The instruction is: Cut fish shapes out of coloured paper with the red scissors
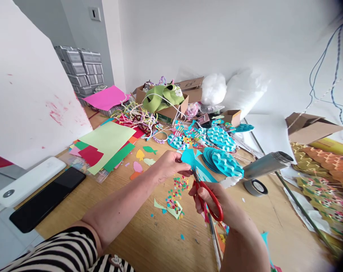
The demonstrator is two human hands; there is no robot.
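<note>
My left hand (175, 164) pinches a piece of blue paper (188, 158) over the middle of the table. The red-handled scissors (214, 200) are in my right hand (209, 194), with its fingers through the loops. Their blades meet the lower edge of the blue paper, near my left fingertips. Below my hands lie small coloured paper dots (177, 194) and a pale green scrap (175, 210). Several cut fish shapes, among them a green paper fish (150, 150), lie to the left of my left hand.
Coloured paper sheets (109, 139) are stacked at the left, near a black phone (48, 198) and a white power bank (30, 181). To the right stand blue wavy-paper discs (226, 163), a tilted metal flask (268, 165) and a roll of tape (255, 187). Boxes of craft materials (171, 111) line the back.
</note>
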